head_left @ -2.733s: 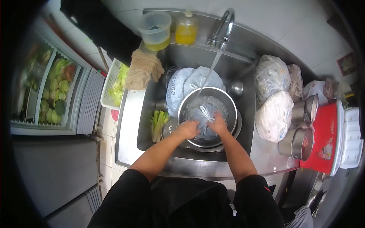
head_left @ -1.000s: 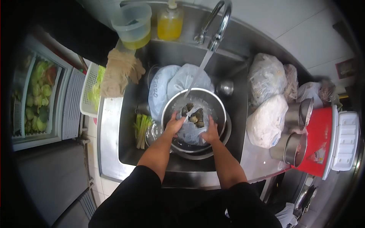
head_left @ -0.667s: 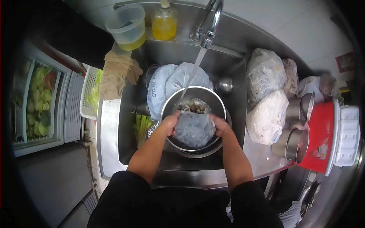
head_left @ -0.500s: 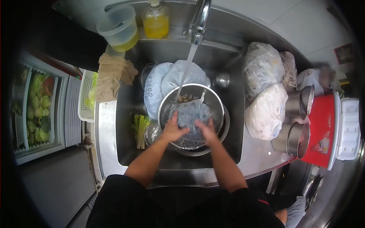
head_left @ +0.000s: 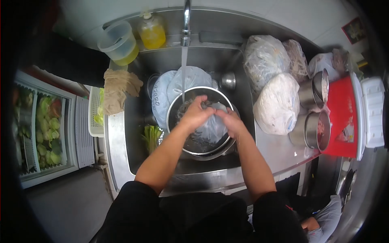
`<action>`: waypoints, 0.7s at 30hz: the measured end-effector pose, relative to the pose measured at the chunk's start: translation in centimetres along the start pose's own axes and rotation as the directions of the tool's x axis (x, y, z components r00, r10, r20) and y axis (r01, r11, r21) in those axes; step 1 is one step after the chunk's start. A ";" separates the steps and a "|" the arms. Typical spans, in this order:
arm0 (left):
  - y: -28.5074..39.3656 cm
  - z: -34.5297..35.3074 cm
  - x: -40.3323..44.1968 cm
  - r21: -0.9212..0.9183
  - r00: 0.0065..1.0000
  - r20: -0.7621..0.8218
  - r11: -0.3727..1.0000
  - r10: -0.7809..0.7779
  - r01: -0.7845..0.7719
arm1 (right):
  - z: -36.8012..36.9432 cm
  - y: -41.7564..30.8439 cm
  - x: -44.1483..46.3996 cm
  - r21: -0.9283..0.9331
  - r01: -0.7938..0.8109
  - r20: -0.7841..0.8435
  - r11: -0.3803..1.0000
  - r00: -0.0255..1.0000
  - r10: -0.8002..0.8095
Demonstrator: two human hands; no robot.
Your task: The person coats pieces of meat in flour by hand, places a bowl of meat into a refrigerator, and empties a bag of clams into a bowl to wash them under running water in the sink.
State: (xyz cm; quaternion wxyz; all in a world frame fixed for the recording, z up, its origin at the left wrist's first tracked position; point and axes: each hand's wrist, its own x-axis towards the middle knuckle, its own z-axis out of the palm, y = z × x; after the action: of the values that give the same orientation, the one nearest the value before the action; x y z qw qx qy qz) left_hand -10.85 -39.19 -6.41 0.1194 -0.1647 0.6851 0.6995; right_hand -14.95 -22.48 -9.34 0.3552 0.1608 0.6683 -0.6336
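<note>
A metal bowl (head_left: 231, 107) of water stands in the steel sink, and a stream from the tap (head_left: 186, 24) runs into its back left part. Inside the bowl is a pale translucent plastic bag (head_left: 211, 130). Over the bag's top, my left hand (head_left: 197, 114) and my right hand (head_left: 230, 120) meet, with fingers closed on the plastic. The bag's contents are not clear now. Two tied bluish bags, one of them a lettered bag (head_left: 161, 95), the other a plain bag (head_left: 188, 81), lie behind the bowl.
Green stalks (head_left: 150, 137) lie left in the sink. A brown cloth (head_left: 118, 90), a tub (head_left: 118, 43) and a soap bottle (head_left: 152, 34) line the rim. Right are bagged goods (head_left: 277, 104), metal pots (head_left: 311, 131) and a red cooler (head_left: 342, 117). A person's hand (head_left: 310, 224) shows lower right.
The bag showed dark shellfish-like pieces, then was turned over in the bowl. My hands, spread apart a moment ago, have come together on its top. The view has shifted, and the person lower right shows more.
</note>
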 end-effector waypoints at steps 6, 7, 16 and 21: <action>0.4 -2.8 -0.6 0.124 0.983 0.179 0.991 0.036 -0.058 | -1.4 -0.6 -1.1 -0.162 0.134 0.116 0.978 0.986 -0.116; 0.1 -3.3 -0.4 0.181 0.991 0.121 0.980 0.059 -0.080 | -1.8 -0.5 -0.7 -0.327 0.166 0.040 0.931 0.986 -0.161; -1.2 -4.8 0.3 0.710 0.959 0.004 0.674 0.283 -0.202 | -1.7 -1.6 -2.3 -0.739 0.247 -0.034 0.627 0.915 -0.401; 0.4 -5.7 1.2 0.833 0.929 0.085 0.486 0.360 -0.265 | -1.2 -1.9 -2.8 -0.558 0.447 -0.085 0.699 0.807 -0.584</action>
State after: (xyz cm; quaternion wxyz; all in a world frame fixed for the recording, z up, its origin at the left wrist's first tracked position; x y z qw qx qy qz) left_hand -11.73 -44.92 -6.57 0.0192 0.0039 0.9565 0.2911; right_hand -14.57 -20.98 -6.05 0.1017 -0.0547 0.8694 -0.4804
